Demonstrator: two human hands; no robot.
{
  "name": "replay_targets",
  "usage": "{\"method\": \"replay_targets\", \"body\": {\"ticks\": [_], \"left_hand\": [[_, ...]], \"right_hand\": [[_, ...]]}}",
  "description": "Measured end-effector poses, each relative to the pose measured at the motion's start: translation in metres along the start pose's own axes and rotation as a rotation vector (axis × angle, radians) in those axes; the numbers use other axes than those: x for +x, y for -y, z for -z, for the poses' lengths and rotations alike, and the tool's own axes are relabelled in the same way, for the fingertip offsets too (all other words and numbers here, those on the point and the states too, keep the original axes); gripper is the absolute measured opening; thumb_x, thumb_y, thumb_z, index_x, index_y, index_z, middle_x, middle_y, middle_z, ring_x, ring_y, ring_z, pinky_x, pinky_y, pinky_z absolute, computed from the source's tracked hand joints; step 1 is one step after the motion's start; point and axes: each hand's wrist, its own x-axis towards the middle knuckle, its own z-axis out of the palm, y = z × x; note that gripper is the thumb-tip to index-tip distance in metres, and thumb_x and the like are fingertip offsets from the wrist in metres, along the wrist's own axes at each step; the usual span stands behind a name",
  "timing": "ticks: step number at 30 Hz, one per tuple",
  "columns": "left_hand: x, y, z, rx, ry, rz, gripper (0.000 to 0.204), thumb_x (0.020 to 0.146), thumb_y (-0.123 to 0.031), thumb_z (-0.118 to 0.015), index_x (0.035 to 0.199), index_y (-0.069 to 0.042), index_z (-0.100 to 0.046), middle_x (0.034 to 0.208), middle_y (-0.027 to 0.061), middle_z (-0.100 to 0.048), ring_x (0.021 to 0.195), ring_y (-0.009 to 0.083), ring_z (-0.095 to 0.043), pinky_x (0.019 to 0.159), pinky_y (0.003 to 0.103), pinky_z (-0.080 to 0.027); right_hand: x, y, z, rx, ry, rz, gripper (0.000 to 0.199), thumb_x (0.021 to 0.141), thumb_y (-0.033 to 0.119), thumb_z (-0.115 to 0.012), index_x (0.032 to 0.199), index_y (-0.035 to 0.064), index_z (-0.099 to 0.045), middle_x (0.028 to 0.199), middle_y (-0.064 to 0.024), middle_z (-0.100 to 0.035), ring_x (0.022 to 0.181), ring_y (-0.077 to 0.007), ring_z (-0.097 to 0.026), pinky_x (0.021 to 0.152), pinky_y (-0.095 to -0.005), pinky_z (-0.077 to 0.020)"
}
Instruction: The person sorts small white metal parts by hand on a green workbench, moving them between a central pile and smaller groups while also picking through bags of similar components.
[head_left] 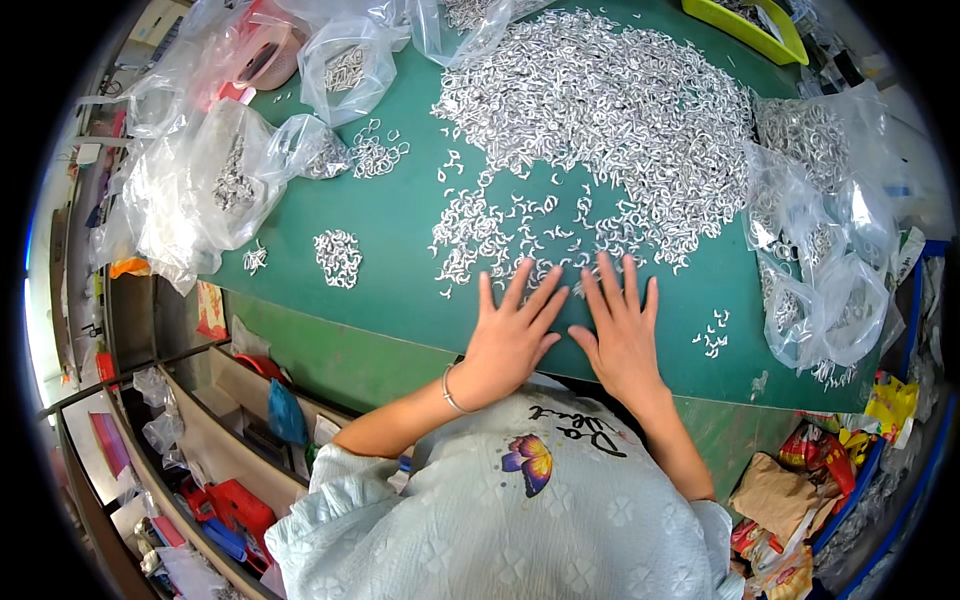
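Small silvery curved metal pieces lie in a large heap across the far middle of the green tabletop. Nearer to me, a thinner scatter of the same kind of pieces spreads out from the heap. My left hand, a bracelet on its wrist, rests palm down with fingers spread at the near edge of this scatter. Just to its right, my right hand also lies flat, fingers apart, its fingertips by the loose pieces. Neither hand grips anything; what lies under the fingers is hidden.
Small piles sit to the left, and a few pieces lie to the right. Clear plastic bags of metal parts crowd the left side; more bags stand at the right edge. A yellow-green tray is at the far right.
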Motion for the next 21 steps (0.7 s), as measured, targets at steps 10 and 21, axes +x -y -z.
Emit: {"method": "replay_targets", "body": {"ticks": [10,21], "left_hand": [[-0.011,-0.018,-0.003,-0.075,-0.059,0.137,0.061,0.087,-0.022,-0.063,0.142,-0.006,-0.041,0.154,0.0111,-0.029,0.143,0.0387,-0.021,0.102,0.073,-0.022],[-0.005,-0.022,-0.004,-0.092,-0.069,0.031,0.059,0.085,-0.017,-0.066,0.139,-0.006,-0.045,0.154,0.01,-0.03,0.142,0.0375,-0.023,0.101,0.075,-0.019]], "right_hand": [[0.001,-0.026,0.022,0.003,-0.072,0.0,0.069,0.089,0.033,-0.062,0.144,0.0,-0.036,0.156,-0.0144,-0.026,0.145,-0.0367,-0.02,0.112,-0.0626,-0.0139],[-0.026,-0.021,0.022,0.065,0.145,0.026,0.068,0.084,0.022,-0.066,0.144,0.0026,-0.038,0.155,-0.0094,-0.029,0.145,-0.0348,-0.02,0.114,-0.0595,-0.012]]}}
